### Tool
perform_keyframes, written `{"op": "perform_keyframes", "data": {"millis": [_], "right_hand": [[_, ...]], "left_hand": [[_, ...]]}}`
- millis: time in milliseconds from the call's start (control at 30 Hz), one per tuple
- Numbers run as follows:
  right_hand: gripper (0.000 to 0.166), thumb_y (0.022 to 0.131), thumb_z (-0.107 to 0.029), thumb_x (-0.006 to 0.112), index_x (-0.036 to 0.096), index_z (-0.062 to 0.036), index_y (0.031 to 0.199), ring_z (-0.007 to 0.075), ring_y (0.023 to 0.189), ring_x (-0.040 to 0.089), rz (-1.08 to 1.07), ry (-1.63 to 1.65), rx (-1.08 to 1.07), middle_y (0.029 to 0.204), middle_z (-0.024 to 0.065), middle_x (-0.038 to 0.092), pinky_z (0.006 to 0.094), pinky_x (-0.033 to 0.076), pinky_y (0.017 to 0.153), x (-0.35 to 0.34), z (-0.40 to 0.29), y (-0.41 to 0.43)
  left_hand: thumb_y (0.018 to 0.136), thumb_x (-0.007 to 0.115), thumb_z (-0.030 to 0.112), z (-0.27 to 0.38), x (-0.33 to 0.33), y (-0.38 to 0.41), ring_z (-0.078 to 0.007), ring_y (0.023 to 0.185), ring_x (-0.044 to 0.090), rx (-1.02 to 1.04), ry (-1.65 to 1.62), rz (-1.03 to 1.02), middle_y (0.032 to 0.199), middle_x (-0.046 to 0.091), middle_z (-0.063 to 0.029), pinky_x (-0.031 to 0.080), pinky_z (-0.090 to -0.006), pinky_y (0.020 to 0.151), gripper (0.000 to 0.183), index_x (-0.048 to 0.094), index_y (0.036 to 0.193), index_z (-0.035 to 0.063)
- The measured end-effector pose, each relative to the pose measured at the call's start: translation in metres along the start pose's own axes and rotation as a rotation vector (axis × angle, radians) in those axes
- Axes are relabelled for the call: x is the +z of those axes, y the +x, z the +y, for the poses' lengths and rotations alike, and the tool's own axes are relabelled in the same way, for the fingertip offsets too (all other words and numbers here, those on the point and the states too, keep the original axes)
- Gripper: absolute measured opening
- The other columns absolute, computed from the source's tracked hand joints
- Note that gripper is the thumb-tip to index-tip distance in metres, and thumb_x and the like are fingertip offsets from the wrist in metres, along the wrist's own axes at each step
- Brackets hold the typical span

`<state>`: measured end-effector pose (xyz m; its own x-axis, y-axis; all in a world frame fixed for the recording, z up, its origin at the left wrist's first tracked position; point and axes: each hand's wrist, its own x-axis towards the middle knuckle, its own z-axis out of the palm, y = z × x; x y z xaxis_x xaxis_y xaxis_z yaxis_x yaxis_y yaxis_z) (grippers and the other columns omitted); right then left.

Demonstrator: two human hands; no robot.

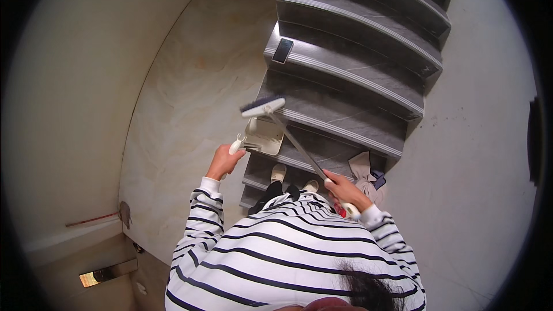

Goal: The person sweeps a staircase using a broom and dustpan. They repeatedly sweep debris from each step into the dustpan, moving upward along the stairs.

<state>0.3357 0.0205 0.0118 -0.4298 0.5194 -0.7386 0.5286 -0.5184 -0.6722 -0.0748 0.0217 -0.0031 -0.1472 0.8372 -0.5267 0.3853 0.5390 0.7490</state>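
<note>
My left hand [225,160] grips the white handle of a dustpan. The cream dustpan [264,134] rests by a grey stair tread, its ribbed tray facing up. In my right hand [348,191] is the long grey stick of a broom [299,144]. Its white head with dark bristles [262,107] hangs just above the dustpan, near the left end of a step, and looks slightly blurred. Whether the bristles touch anything I cannot tell.
Dark grey stairs [341,90] rise ahead with pale nosing strips. A smartphone [283,50] lies at the left end of a higher step. A beige cloth [365,172] lies right of my feet. A grey-white wall [471,138] borders the right side.
</note>
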Motion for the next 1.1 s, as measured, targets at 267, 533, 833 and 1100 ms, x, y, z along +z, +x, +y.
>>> {"op": "perform_keyframes", "data": {"millis": [267, 533, 833, 1100], "right_hand": [[0.06, 0.097, -0.013, 0.05, 0.029, -0.0075, 0.153, 0.0092, 0.044, 0.047, 0.003, 0.365, 0.012, 0.066, 0.0049, 0.055, 0.0239, 0.04, 0.039, -0.012, -0.002, -0.058], [0.063, 0.097, -0.021, 0.049, 0.026, -0.016, 0.156, 0.0105, 0.047, 0.048, 0.117, 0.154, -0.027, 0.066, 0.0015, 0.05, 0.028, 0.044, 0.04, -0.001, -0.002, 0.022], [0.058, 0.096, -0.008, 0.053, 0.035, -0.008, 0.151, 0.0096, 0.044, 0.049, 0.04, 0.41, 0.087, 0.064, 0.0039, 0.055, 0.025, 0.041, 0.04, -0.015, 0.044, -0.099], [0.064, 0.097, -0.015, 0.051, 0.026, -0.0123, 0.155, 0.0105, 0.048, 0.05, 0.218, 0.539, 0.052, 0.068, 0.003, 0.054, 0.0278, 0.044, 0.04, -0.018, 0.025, -0.046]], "left_hand": [[0.085, 0.069, 0.027, 0.009, 0.006, -0.001, -0.0153, 0.038, 0.05, -0.03, 0.007, 0.002, 0.053, 0.053, -0.0059, 0.039, -0.0329, 0.036, 0.034, 0.058, 0.071, -0.0014], [0.085, 0.069, 0.027, 0.011, 0.007, 0.001, -0.0151, 0.038, 0.05, -0.012, -0.012, -0.019, 0.053, 0.053, -0.0052, 0.039, -0.0328, 0.035, 0.034, 0.057, 0.07, -0.0012], [0.086, 0.069, 0.027, 0.012, 0.017, -0.007, -0.015, 0.038, 0.051, -0.018, 0.005, -0.009, 0.051, 0.053, -0.005, 0.039, -0.0325, 0.036, 0.036, 0.057, 0.067, -0.0011], [0.086, 0.069, 0.027, 0.017, 0.034, -0.022, -0.0144, 0.038, 0.051, -0.026, -0.043, -0.012, 0.051, 0.053, -0.0049, 0.039, -0.0317, 0.036, 0.035, 0.058, 0.068, -0.0014]]}}
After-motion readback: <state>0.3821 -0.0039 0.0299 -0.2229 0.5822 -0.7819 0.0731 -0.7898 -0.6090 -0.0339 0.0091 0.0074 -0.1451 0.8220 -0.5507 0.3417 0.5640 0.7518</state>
